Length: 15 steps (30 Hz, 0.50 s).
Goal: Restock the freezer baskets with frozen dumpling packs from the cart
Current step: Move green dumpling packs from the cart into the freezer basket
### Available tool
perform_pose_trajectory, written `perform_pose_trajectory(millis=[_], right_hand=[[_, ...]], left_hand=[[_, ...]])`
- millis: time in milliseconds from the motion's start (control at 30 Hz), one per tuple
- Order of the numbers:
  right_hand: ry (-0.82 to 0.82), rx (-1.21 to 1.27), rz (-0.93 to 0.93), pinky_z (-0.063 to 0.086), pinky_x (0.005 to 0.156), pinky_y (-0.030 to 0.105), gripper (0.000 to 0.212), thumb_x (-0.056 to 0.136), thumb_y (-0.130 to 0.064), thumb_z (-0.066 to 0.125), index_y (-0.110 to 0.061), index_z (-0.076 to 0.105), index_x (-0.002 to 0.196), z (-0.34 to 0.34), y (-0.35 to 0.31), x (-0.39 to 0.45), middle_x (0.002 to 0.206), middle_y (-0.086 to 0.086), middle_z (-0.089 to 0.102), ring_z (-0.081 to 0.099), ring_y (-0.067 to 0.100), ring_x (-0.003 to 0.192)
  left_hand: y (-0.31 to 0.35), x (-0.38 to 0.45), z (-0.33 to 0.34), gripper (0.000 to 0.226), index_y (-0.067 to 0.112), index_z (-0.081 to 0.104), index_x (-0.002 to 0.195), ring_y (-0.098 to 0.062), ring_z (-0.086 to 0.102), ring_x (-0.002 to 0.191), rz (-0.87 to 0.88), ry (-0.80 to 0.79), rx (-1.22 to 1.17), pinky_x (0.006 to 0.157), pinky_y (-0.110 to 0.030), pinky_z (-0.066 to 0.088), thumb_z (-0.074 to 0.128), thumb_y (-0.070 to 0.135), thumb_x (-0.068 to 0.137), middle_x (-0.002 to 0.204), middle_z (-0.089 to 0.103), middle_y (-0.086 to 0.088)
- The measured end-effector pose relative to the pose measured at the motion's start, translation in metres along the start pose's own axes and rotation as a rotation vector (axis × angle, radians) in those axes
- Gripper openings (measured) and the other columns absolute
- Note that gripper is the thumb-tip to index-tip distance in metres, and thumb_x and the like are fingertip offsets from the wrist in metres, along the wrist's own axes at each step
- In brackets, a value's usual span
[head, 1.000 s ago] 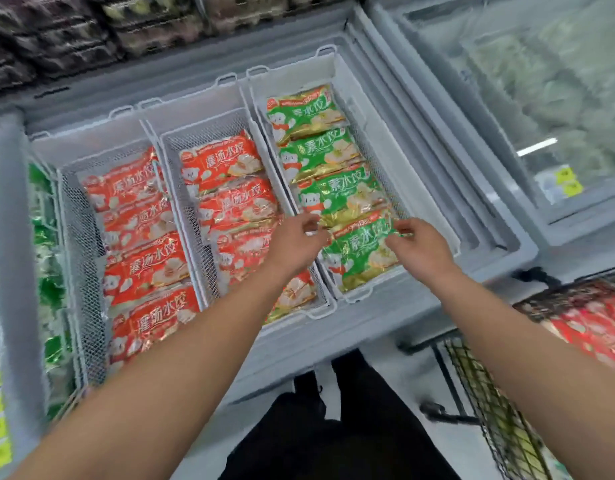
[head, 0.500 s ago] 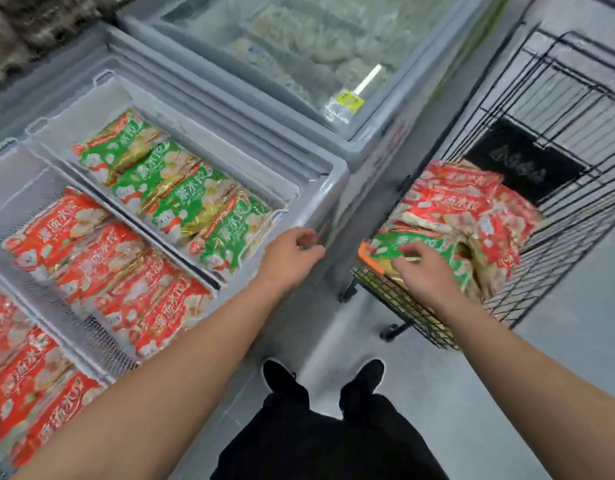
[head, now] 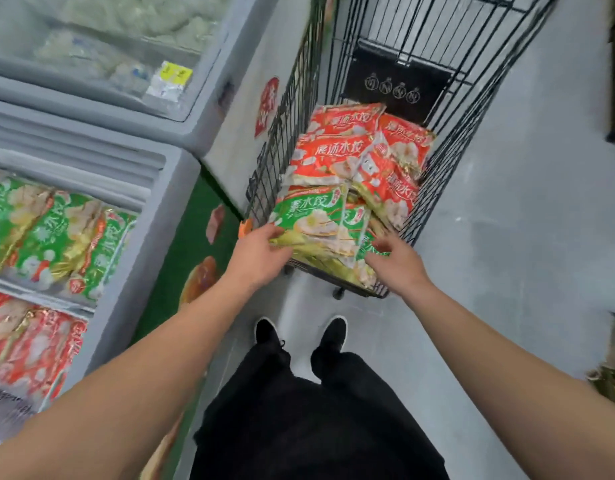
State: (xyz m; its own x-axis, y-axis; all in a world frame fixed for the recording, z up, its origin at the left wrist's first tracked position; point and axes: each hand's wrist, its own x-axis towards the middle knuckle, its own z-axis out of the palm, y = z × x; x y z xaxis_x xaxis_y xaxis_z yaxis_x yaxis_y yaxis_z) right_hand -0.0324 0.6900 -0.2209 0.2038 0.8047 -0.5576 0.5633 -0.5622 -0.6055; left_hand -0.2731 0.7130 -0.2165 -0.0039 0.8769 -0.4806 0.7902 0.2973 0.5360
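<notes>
A black wire cart (head: 288, 109) stands ahead of me on the floor, loaded with red dumpling packs (head: 337, 150) at the back and green dumpling packs (head: 309, 220) at the near end. My left hand (head: 261, 258) grips the near left edge of the top green pack, thumb over its edge. My right hand (head: 396, 268) lies with spread fingers on the green packs at the cart's near right corner. To the left, the open freezer (head: 153, 230) holds a basket row of green packs (head: 49, 237) and one of red packs (head: 29, 344).
A second freezer with a closed glass lid (head: 108, 46) sits beyond the open one, close against the cart's left side. Grey floor (head: 507, 237) runs to the right of the cart. My feet (head: 299, 337) stand just short of the cart's near end.
The view has swung from the freezer to the cart. My left hand left the freezer rim and took hold of the top green pack. My right hand stays on the cart's green packs.
</notes>
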Motion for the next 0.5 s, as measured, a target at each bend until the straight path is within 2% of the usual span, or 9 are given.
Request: perform_pose_trajectory(millis=[67,167,367,500], right_hand=[[0.001,0.008,0.022,0.039,0.089,0.022,0.041,0.090,-0.021,0.065,-0.011,0.060,0.129,-0.006,0.008,0.007,0.132,0.004,0.060,0.057,0.022,0.118],[-0.010,0.011,0.061,0.041,0.097,0.028,0.042,0.089,-0.023,0.065,-0.012,0.060,0.129,-0.004,0.016,0.020,0.132,0.005,0.061,0.056,0.022,0.121],[-0.055,0.007,0.131,0.037,0.091,0.023,0.043,0.091,-0.021,0.063,-0.011,0.057,0.132,0.018,0.014,0.052,0.134,0.004,0.058,0.053,0.021,0.124],[-0.061,0.039,0.199,0.040,0.097,0.028,0.044,0.093,-0.022,0.062,-0.010,0.053,0.134,0.033,0.003,0.081,0.134,0.005,0.057,0.053,0.021,0.123]], left_hand=[[0.010,0.008,0.011,0.046,0.016,0.061,0.132,-0.027,0.058,0.126,0.030,-0.039,0.033,0.116,-0.043,0.034,0.065,0.028,0.088,0.133,0.065,-0.003],[0.018,0.023,0.021,0.049,0.014,0.057,0.139,-0.023,0.057,0.126,0.031,-0.093,0.048,0.109,-0.032,0.037,0.063,0.027,0.091,0.141,0.059,-0.002],[0.012,0.062,0.034,0.050,0.012,0.054,0.141,-0.024,0.056,0.127,-0.002,-0.211,0.027,0.107,-0.032,0.041,0.064,0.026,0.094,0.142,0.057,-0.003],[0.009,0.101,0.034,0.049,0.016,0.054,0.140,-0.021,0.058,0.124,-0.012,-0.291,0.039,0.105,-0.030,0.041,0.064,0.027,0.093,0.143,0.057,0.000]])
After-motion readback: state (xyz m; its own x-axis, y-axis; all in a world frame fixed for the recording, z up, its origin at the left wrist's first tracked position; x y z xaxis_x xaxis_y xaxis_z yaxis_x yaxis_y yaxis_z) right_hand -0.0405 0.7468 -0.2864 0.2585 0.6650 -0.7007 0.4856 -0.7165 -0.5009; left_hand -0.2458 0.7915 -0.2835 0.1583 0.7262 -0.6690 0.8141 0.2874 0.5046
